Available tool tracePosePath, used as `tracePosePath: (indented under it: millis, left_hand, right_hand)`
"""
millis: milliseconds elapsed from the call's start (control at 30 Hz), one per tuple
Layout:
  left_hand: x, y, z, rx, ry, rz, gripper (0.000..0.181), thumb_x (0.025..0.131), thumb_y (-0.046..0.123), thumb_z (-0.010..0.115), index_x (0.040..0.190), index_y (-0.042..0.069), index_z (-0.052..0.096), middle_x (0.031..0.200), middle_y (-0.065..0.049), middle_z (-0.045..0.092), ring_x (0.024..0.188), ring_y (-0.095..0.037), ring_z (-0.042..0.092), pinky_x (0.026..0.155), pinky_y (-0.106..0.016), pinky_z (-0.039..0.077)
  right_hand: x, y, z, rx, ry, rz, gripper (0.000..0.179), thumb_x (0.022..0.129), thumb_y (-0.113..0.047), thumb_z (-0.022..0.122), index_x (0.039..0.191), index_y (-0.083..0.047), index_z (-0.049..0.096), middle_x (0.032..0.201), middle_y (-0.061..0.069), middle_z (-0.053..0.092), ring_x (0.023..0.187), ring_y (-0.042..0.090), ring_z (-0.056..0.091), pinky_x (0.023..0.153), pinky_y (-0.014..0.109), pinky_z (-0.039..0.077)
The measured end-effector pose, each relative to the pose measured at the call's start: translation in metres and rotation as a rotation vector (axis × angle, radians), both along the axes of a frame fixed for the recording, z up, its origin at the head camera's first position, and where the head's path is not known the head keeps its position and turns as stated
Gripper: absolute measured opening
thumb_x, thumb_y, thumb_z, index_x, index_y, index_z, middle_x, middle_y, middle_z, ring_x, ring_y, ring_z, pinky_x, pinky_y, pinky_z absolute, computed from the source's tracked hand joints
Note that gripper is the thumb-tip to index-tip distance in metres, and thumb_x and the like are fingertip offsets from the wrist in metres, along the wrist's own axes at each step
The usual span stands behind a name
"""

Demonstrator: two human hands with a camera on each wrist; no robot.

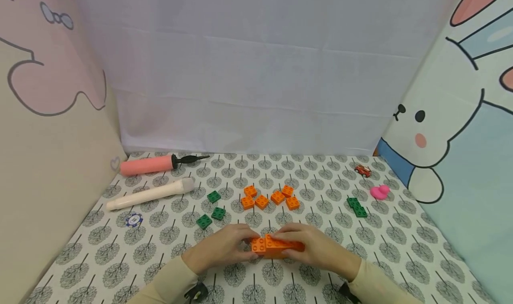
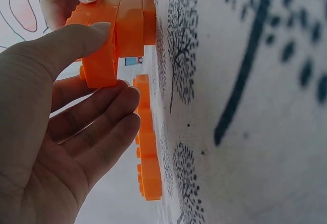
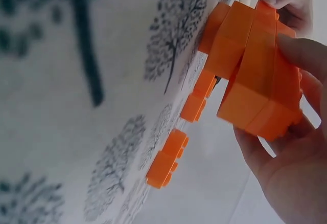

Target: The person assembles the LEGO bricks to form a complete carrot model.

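Observation:
A stack of joined orange toy building bricks (image 1: 274, 252) stands at the front middle of the cloth, several layers high in the wrist views. My left hand (image 1: 224, 249) pinches a brick at the stack's left end; in the left wrist view its thumb lies on the orange side and the other fingers are below. My right hand (image 1: 316, 247) grips the right part of the stack (image 3: 255, 75), thumb on one side and fingers on the other. Loose orange bricks (image 1: 262, 201) lie just beyond the hands in two groups. Fingers hide part of the stack.
Green bricks (image 1: 204, 221) lie left of the hands, joined green ones (image 1: 357, 207) at right. A pink duck (image 1: 379, 192) and red toy car (image 1: 362, 170) sit far right. A poker chip (image 1: 134, 220), white tube (image 1: 150, 195) and pink pump (image 1: 146, 165) lie left.

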State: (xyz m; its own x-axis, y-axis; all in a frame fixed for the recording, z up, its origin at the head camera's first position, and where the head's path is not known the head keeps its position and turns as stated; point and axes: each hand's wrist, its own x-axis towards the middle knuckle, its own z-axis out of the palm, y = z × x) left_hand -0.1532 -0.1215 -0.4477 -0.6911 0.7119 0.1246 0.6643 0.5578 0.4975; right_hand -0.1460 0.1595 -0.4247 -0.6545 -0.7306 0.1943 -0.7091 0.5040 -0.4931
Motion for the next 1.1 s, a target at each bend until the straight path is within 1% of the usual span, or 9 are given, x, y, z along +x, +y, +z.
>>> tracePosePath:
  millis: [133,333,467,600,700,867,900,967,1100]
  left_hand:
    - [0.000,0.000,0.000,-0.002,0.003,0.002,0.042,0.087,0.035,0.076,0.123,0.015,0.069,0.110,0.008,0.067,0.093,0.000,0.060,0.084,-0.017,0.053]
    - [0.001,0.000,0.000,-0.006,0.009,0.007,0.043,0.087,0.036,0.076,0.124,0.014,0.068,0.112,0.005,0.068,0.091,0.000,0.059,0.083,-0.018,0.053]
    - [0.002,0.000,0.000,-0.008,0.006,0.009,0.043,0.087,0.036,0.076,0.123,0.015,0.069,0.112,0.005,0.068,0.091,0.000,0.059,0.083,-0.018,0.053]
    - [0.001,0.000,0.000,-0.009,0.005,0.007,0.043,0.087,0.036,0.076,0.124,0.015,0.068,0.114,0.005,0.067,0.093,-0.001,0.059,0.085,-0.020,0.054]
    - [0.001,-0.002,0.001,-0.032,-0.008,0.008,0.048,0.086,0.037,0.077,0.127,0.016,0.067,0.117,0.006,0.066,0.099,-0.002,0.060,0.090,-0.023,0.054]
    - [-0.006,-0.012,0.009,-0.056,-0.059,-0.023,0.049,0.088,0.023,0.073,0.135,0.014,0.062,0.122,0.005,0.065,0.106,-0.007,0.060,0.095,-0.028,0.053]
    - [-0.009,-0.014,0.011,-0.049,-0.048,-0.014,0.047,0.089,0.020,0.071,0.135,0.012,0.062,0.122,0.003,0.065,0.106,-0.008,0.060,0.095,-0.029,0.053]
    - [-0.014,-0.016,0.015,-0.022,-0.017,0.037,0.043,0.091,0.017,0.068,0.133,0.010,0.063,0.120,0.000,0.066,0.104,-0.012,0.062,0.092,-0.032,0.055]
    - [-0.028,-0.014,0.017,0.045,0.087,0.185,0.038,0.093,0.020,0.069,0.129,0.008,0.065,0.124,-0.008,0.066,0.111,-0.022,0.063,0.097,-0.041,0.054]
  right_hand:
    - [0.002,0.012,0.000,0.007,-0.036,-0.049,0.047,0.091,-0.028,0.073,0.137,-0.021,0.062,0.128,-0.005,0.063,0.112,0.014,0.061,0.094,0.037,0.055]
    - [0.002,0.033,-0.003,0.004,-0.023,-0.123,0.047,0.092,-0.040,0.071,0.134,-0.020,0.064,0.128,-0.004,0.065,0.116,0.019,0.062,0.098,0.044,0.053]
    - [0.002,0.038,-0.008,-0.012,-0.015,-0.124,0.047,0.092,-0.041,0.070,0.133,-0.018,0.065,0.128,-0.004,0.066,0.119,0.022,0.061,0.100,0.048,0.051]
    - [0.002,0.039,-0.010,-0.025,-0.009,-0.120,0.046,0.092,-0.039,0.070,0.132,-0.017,0.066,0.128,-0.007,0.066,0.119,0.021,0.062,0.100,0.048,0.051]
    - [0.001,0.039,-0.008,-0.010,-0.019,-0.125,0.046,0.093,-0.040,0.070,0.132,-0.017,0.065,0.128,-0.009,0.065,0.119,0.020,0.062,0.101,0.047,0.051]
    - [0.001,0.038,-0.005,0.015,-0.051,-0.136,0.047,0.093,-0.042,0.069,0.133,-0.017,0.065,0.129,-0.010,0.065,0.120,0.020,0.061,0.102,0.048,0.050]
    - [0.001,0.038,-0.004,0.017,-0.053,-0.137,0.047,0.093,-0.042,0.068,0.133,-0.017,0.065,0.128,-0.010,0.065,0.119,0.019,0.061,0.101,0.048,0.050]
    - [0.001,0.037,-0.004,0.021,-0.052,-0.138,0.046,0.094,-0.042,0.068,0.132,-0.017,0.065,0.128,-0.011,0.065,0.118,0.018,0.061,0.101,0.046,0.051]
    - [0.000,0.037,-0.004,0.015,-0.038,-0.130,0.045,0.094,-0.042,0.068,0.132,-0.017,0.066,0.127,-0.012,0.065,0.117,0.016,0.062,0.100,0.044,0.052]
